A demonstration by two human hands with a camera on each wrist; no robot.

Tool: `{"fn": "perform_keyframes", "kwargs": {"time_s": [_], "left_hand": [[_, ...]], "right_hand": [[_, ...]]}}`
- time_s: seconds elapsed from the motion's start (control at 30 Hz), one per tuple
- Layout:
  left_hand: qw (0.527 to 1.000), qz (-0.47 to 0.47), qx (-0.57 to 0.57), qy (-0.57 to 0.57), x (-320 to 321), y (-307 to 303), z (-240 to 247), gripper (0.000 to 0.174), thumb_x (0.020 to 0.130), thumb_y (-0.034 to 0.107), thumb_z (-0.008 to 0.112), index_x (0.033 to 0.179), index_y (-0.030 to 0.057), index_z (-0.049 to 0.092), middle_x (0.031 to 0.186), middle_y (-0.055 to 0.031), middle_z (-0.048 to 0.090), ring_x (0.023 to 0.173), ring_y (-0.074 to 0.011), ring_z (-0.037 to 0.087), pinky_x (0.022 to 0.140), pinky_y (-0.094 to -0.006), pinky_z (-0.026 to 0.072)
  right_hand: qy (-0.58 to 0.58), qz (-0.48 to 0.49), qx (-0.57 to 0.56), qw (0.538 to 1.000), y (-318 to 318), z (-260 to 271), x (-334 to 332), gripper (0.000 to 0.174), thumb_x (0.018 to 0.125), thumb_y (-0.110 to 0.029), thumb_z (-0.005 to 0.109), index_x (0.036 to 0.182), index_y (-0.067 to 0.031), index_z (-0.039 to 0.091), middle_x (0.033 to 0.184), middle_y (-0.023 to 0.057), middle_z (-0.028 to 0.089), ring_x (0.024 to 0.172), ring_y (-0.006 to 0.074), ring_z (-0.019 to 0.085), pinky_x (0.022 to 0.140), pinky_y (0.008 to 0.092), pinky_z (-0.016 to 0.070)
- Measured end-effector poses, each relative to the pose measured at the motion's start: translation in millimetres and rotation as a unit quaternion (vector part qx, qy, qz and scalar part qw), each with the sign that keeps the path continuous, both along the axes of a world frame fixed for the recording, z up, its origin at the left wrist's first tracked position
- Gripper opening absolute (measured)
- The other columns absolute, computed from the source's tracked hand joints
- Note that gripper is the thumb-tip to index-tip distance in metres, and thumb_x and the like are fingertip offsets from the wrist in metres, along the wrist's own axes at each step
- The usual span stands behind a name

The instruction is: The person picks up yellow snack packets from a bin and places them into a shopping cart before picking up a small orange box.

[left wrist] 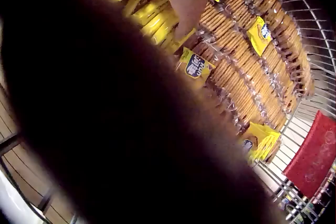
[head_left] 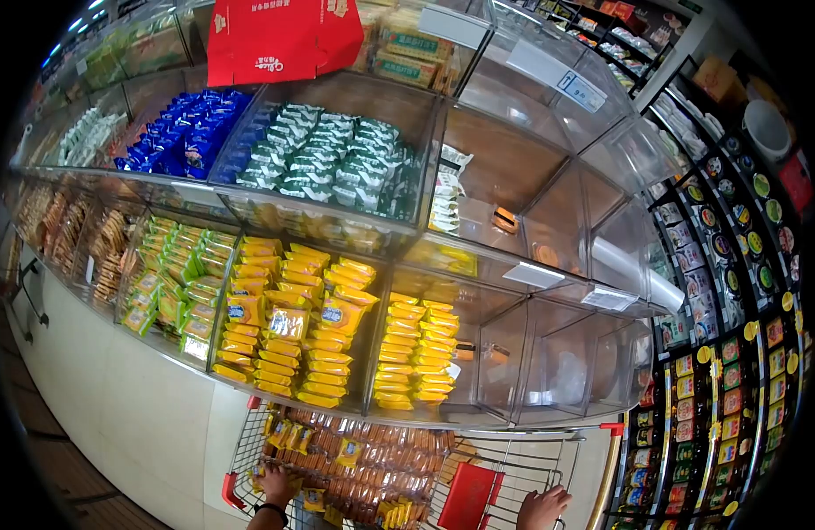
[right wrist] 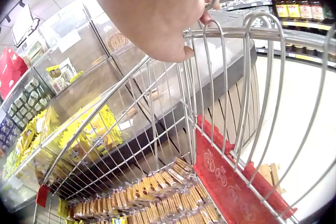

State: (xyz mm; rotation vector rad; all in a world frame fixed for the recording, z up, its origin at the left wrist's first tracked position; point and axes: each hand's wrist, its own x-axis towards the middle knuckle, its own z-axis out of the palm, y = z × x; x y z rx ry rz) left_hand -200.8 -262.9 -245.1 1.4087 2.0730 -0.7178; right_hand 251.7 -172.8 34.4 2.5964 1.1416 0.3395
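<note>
My left hand reaches into a shopping cart at its left side. In the left wrist view, its thumb and fingers span a short row of yellow biscuit packets, gripping them from both ends. Rows of brown biscuits in clear wrappers fill the cart floor around it, with a loose yellow packet on top. A dark blur hides much of that view. At the cart's right side, my right hand holds the metal wire rim, its fingers curled at the corner.
Clear bins hold yellow packets, green packets and blue packets just beyond the cart. A red panel hangs on the cart's wire. Shelves of jars and packets stand at the right.
</note>
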Motion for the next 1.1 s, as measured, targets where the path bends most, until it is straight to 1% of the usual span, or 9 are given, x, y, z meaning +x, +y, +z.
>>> {"fn": "perform_keyframes", "kwargs": {"time_s": [0.33,0.43,0.47,0.57,0.73,0.93,0.97,1.03,1.1], "left_hand": [[0.995,0.014,-0.093,-0.032,6,20,3,0.074,0.068,0.044,0.059,0.128,0.0074,0.034,0.131,-0.0077,0.035,0.121,-0.0286,0.028,0.082,-0.0586,0.0342],[0.978,-0.022,-0.201,-0.044,12,41,40,0.077,0.065,0.043,0.063,0.129,0.0101,0.034,0.132,-0.0084,0.035,0.121,-0.0314,0.029,0.079,-0.0560,0.0371],[0.982,-0.018,-0.187,-0.021,15,41,35,0.076,0.062,0.039,0.068,0.127,0.0120,0.038,0.131,-0.0099,0.037,0.121,-0.0342,0.028,0.081,-0.0561,0.0376],[0.980,-0.031,-0.197,-0.011,20,36,30,0.072,0.062,0.034,0.068,0.125,0.0113,0.041,0.131,-0.0115,0.037,0.123,-0.0347,0.027,0.083,-0.0569,0.0368],[0.978,-0.007,-0.206,-0.033,12,29,15,0.074,0.059,0.039,0.069,0.121,0.0086,0.045,0.124,-0.0108,0.045,0.112,-0.0277,0.046,0.079,-0.0547,0.0424],[0.994,-0.047,0.005,-0.102,-11,9,-23,0.074,0.057,0.055,0.066,0.117,0.0142,0.049,0.112,-0.0117,0.053,0.098,-0.0312,0.054,0.074,-0.0440,0.0482],[0.989,-0.041,-0.003,-0.141,-17,13,-15,0.076,0.057,0.055,0.067,0.117,0.0123,0.047,0.110,-0.0139,0.053,0.096,-0.0328,0.055,0.074,-0.0426,0.0483],[0.950,-0.137,0.218,-0.175,20,33,110,0.078,0.057,0.051,0.069,0.115,0.0054,0.044,0.102,-0.0201,0.055,0.092,-0.0358,0.055,0.075,-0.0410,0.0471],[0.946,-0.038,0.153,-0.282,44,48,168,0.076,0.058,0.046,0.071,0.113,0.0019,0.042,0.095,-0.0230,0.056,0.088,-0.0363,0.055,0.074,-0.0415,0.0463]], "right_hand": [[0.052,-0.041,-0.007,0.998,4,12,-4,0.036,0.075,-0.029,0.054,0.101,-0.0045,0.048,0.106,0.0172,0.048,0.096,0.0342,0.050,0.071,0.0475,0.0476],[0.026,0.019,0.035,0.999,-5,-20,19,0.044,0.060,-0.010,0.061,0.096,0.0058,0.041,0.096,0.0185,0.049,0.097,0.0306,0.042,0.078,0.0379,0.0385],[-0.050,0.078,0.068,0.993,-7,-27,22,0.035,0.057,-0.012,0.061,0.083,0.0004,0.041,0.086,0.0148,0.049,0.089,0.0277,0.042,0.071,0.0360,0.0388],[-0.041,0.076,0.060,0.994,-11,-34,29,0.041,0.057,-0.011,0.062,0.089,0.0041,0.041,0.088,0.0150,0.050,0.090,0.0287,0.042,0.071,0.0389,0.0380],[-0.015,0.071,0.055,0.996,-12,-35,32,0.040,0.061,-0.014,0.061,0.091,0.0057,0.044,0.092,0.0151,0.051,0.092,0.0282,0.042,0.073,0.0385,0.0377],[-0.004,0.086,0.020,0.996,-17,-22,30,0.043,0.068,-0.019,0.058,0.101,0.0063,0.045,0.099,0.0145,0.050,0.096,0.0265,0.040,0.077,0.0366,0.0354],[-0.003,0.090,0.022,0.996,-16,-21,30,0.043,0.069,-0.020,0.057,0.101,0.0058,0.045,0.099,0.0141,0.050,0.096,0.0260,0.040,0.077,0.0364,0.0353],[0.003,0.086,-0.010,0.996,-17,-14,29,0.039,0.073,-0.021,0.054,0.103,0.0030,0.047,0.101,0.0128,0.051,0.098,0.0254,0.040,0.078,0.0360,0.0355],[0.014,0.081,-0.014,0.997,-19,-19,36,0.039,0.074,-0.022,0.052,0.105,0.0009,0.048,0.104,0.0126,0.051,0.101,0.0259,0.040,0.079,0.0363,0.0359]]}}
